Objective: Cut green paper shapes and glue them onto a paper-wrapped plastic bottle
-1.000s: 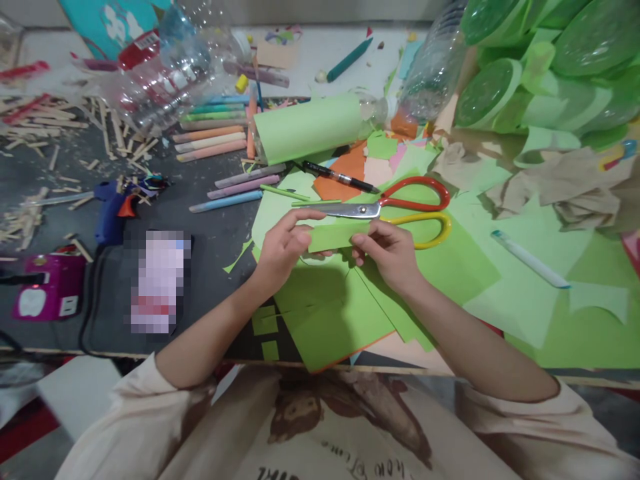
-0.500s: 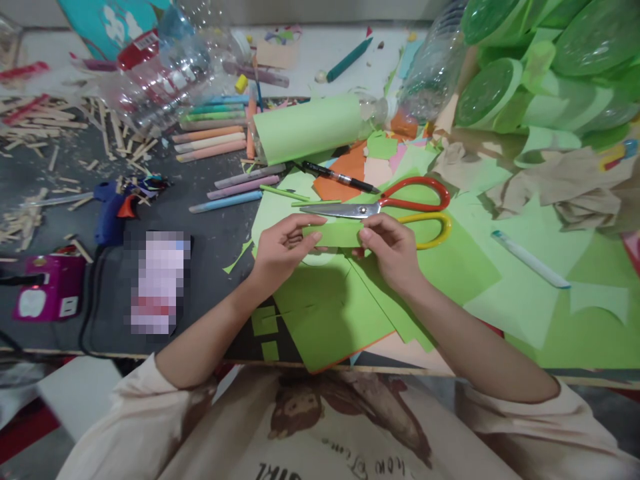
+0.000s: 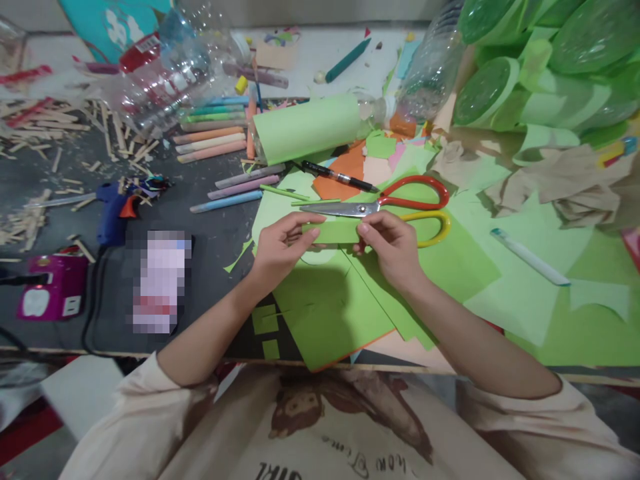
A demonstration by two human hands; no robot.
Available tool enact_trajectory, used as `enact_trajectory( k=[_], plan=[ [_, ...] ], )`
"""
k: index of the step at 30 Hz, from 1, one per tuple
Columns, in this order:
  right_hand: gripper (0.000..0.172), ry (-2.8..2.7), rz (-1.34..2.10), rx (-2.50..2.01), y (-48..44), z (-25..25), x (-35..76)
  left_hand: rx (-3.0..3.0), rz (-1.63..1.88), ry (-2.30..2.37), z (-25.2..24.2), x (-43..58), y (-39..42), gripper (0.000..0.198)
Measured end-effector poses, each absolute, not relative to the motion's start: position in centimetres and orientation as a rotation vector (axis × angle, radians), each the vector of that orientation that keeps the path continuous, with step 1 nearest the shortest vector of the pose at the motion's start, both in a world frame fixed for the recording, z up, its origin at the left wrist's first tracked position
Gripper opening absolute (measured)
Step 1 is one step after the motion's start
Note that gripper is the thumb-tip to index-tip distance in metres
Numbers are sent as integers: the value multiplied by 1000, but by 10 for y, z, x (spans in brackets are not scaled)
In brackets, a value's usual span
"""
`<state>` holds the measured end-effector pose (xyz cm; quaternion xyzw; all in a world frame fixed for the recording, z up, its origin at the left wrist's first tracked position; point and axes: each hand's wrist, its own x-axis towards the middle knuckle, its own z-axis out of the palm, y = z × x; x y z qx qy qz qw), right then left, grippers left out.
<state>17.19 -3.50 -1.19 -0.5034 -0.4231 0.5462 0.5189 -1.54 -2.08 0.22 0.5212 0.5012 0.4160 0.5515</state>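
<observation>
My left hand [image 3: 280, 250] and my right hand [image 3: 393, 247] pinch the two ends of a small strip of green paper [image 3: 333, 231], held just above larger green sheets [image 3: 330, 307] on the table. The fingers of both hands are closed on the strip. Scissors [image 3: 385, 207] with a red and a yellow handle lie just beyond the strip, blades pointing left. A black pen [image 3: 340, 177] lies behind the scissors.
A bottle wrapped in green paper [image 3: 310, 127] lies behind. Clear plastic bottles [image 3: 175, 67], chalk sticks [image 3: 215, 140], wooden sticks [image 3: 60, 133], a blue glue gun [image 3: 113, 207] and a pink device [image 3: 47, 293] fill the left. Green bottle parts [image 3: 540, 73] and crumpled brown paper [image 3: 560, 180] sit right.
Both hands have lowered the green strip slightly toward the table and drawn closer together; the strip now looks shorter between the fingers.
</observation>
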Motion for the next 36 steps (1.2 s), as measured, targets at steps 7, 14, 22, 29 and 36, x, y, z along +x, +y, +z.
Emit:
enact_trajectory(
  k=[7, 14, 22, 29, 36],
  plan=[
    [42, -1003, 1278, -1218, -34, -12, 171, 1153, 946, 1178, 5, -15, -21, 33],
    [43, -1011, 1344, -1208, -34, -10, 173, 1180, 939, 1207, 5, -17, -21, 35],
    [45, -1084, 1405, -1235, -35, -9, 174, 1197, 958, 1216, 7, -17, -19, 36],
    [47, -1055, 1415, -1252, -34, -9, 174, 1215, 962, 1181, 2, -19, -18, 37],
    [42, -1087, 1366, -1218, -35, -10, 175, 1192, 927, 1165, 4, -18, -19, 29]
  ],
)
